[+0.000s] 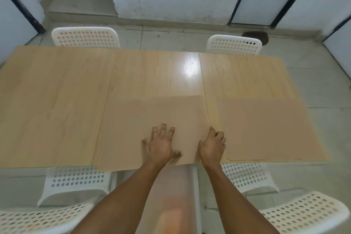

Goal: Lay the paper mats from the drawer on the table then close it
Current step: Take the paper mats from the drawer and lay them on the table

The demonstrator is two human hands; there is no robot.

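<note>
A wooden table point(57, 100) spans the frame, white chairs point(85, 37) around it. Lower centre, the left hand point(161, 144) presses spread fingers on a paper mat point(148, 123); the right hand point(213, 145) curls on its right edge. A second mat point(266, 129) lies at right.

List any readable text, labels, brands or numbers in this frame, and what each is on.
None readable.
Two brown paper mats, one under the hands and one to its right: plain, no print.
Light wooden table: grain only.
White perforated plastic chairs: no visible label.
Translucent drawer front: blurred, nothing legible.
</note>
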